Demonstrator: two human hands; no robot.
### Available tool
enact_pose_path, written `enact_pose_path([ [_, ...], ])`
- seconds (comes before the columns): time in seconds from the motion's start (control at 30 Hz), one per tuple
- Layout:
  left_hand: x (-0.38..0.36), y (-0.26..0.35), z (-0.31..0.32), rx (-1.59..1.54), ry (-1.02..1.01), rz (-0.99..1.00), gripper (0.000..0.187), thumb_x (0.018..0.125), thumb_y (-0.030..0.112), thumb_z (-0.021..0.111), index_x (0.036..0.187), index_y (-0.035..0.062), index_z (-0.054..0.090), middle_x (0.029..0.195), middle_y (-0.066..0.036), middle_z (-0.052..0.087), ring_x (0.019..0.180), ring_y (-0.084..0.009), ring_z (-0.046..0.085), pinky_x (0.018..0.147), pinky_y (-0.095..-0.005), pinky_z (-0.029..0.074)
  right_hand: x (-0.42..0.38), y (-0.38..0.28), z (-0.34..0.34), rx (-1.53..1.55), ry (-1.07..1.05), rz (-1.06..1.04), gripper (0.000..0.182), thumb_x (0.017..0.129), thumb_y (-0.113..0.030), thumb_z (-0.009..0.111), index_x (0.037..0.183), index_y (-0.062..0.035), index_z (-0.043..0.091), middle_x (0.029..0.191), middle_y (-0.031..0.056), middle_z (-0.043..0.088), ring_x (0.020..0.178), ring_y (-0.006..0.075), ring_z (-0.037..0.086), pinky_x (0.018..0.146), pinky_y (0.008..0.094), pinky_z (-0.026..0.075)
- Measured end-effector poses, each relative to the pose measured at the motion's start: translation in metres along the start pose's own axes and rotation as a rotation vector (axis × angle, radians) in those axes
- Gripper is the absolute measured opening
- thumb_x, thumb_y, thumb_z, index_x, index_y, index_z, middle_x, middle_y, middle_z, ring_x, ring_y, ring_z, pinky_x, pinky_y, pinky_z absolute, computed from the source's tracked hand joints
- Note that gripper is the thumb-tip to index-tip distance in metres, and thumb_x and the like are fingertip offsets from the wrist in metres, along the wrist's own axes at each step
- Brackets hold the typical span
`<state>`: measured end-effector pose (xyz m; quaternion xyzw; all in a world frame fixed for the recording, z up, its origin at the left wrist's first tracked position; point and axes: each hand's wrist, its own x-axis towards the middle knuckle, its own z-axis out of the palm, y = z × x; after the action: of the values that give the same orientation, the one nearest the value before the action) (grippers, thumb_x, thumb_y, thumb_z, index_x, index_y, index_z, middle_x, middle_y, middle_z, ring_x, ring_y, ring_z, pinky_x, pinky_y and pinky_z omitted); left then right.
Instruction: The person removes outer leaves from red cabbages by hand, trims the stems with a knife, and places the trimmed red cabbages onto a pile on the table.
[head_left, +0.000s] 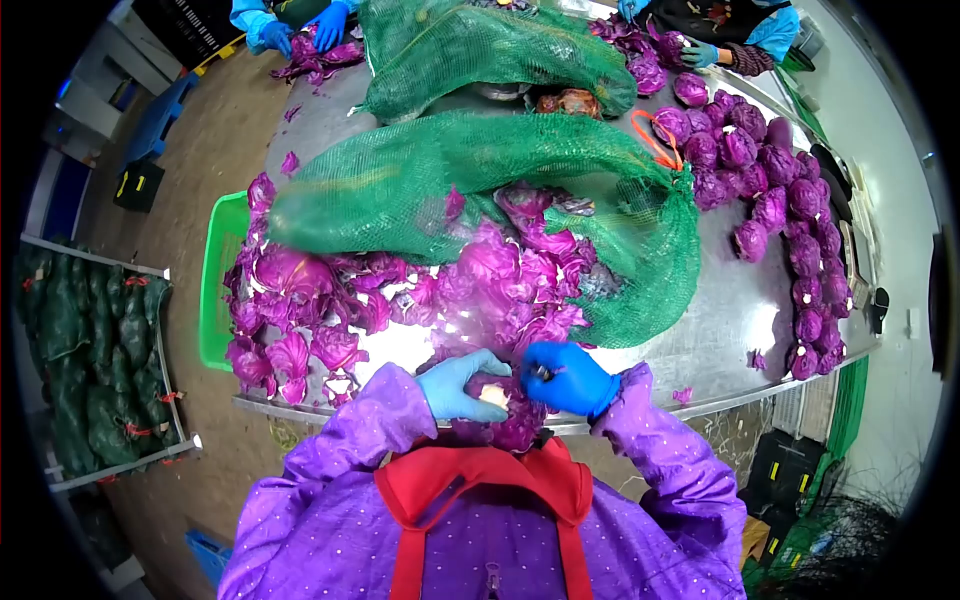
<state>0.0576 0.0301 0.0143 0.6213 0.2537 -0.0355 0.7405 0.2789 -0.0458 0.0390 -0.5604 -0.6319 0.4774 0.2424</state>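
Close to my body at the table's front edge, my left hand point(458, 388), in a light blue glove, grips a red cabbage point(515, 425) with its pale cut stem end showing. My right hand point(575, 380), in a darker blue glove, is closed in a fist beside the cabbage. A dark handle point(543, 373) shows within that fist; any blade is hidden. Just beyond both hands lies a heap of loose purple cabbage leaves point(490, 275).
Green mesh sacks point(400, 185) lie across the metal table point(725, 310). Trimmed red cabbages point(740, 150) line the right side. A green crate point(212, 290) stands at the left edge. Two co-workers' gloved hands point(330, 25) handle cabbage across the table. Filled sacks point(95, 350) stand in a rack.
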Motion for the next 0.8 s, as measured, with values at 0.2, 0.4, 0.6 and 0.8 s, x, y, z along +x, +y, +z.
enact_pose_path([
  [0.2, -0.015, -0.014, -0.001, -0.168, 0.037, 0.119, 0.067, 0.072, 0.014, 0.08, 0.127, 0.0015, 0.043, 0.132, -0.014, 0.048, 0.126, -0.0214, 0.042, 0.106, -0.036, 0.033, -0.005, 0.037, -0.008, 0.406, 0.17, 0.107, 0.025, 0.082, -0.014, 0.067, 0.105, -0.0034, 0.062, 0.093, 0.0049, 0.061, 0.087, 0.0132, 0.056, 0.076, 0.0305, 0.046],
  [0.4, -0.019, -0.006, -0.002, -0.173, 0.013, 0.153, 0.069, 0.072, 0.011, 0.079, 0.128, 0.0008, 0.04, 0.135, -0.015, 0.044, 0.129, -0.0225, 0.04, 0.108, -0.0371, 0.03, -0.017, 0.01, -0.002, 0.245, -0.114, -0.058, 0.042, 0.082, -0.016, 0.071, 0.12, -0.0065, 0.059, 0.104, 0.0088, 0.057, 0.097, 0.0183, 0.057, 0.083, 0.0337, 0.046],
  [0.6, -0.023, -0.029, -0.004, -0.402, 0.012, 0.279, 0.073, 0.069, 0.02, 0.078, 0.128, -0.0001, 0.04, 0.141, -0.02, 0.039, 0.132, -0.0264, 0.037, 0.111, -0.0413, 0.025, -0.035, 0.006, 0.01, 0.532, -0.117, 0.112, 0.041, 0.079, -0.006, 0.073, 0.118, -0.003, 0.058, 0.111, 0.0063, 0.06, 0.105, 0.0143, 0.055, 0.092, 0.0305, 0.044],
  [0.8, -0.029, -0.052, -0.009, -0.326, 0.014, 0.349, 0.077, 0.07, 0.019, 0.077, 0.133, 0.0013, 0.036, 0.142, -0.016, 0.037, 0.134, -0.0262, 0.032, 0.112, -0.0395, 0.02, -0.039, 0.005, 0.045, 0.63, 0.118, 0.17, 0.04, 0.079, -0.011, 0.072, 0.115, -0.0041, 0.057, 0.108, 0.0086, 0.06, 0.099, 0.0155, 0.056, 0.085, 0.0309, 0.046],
])
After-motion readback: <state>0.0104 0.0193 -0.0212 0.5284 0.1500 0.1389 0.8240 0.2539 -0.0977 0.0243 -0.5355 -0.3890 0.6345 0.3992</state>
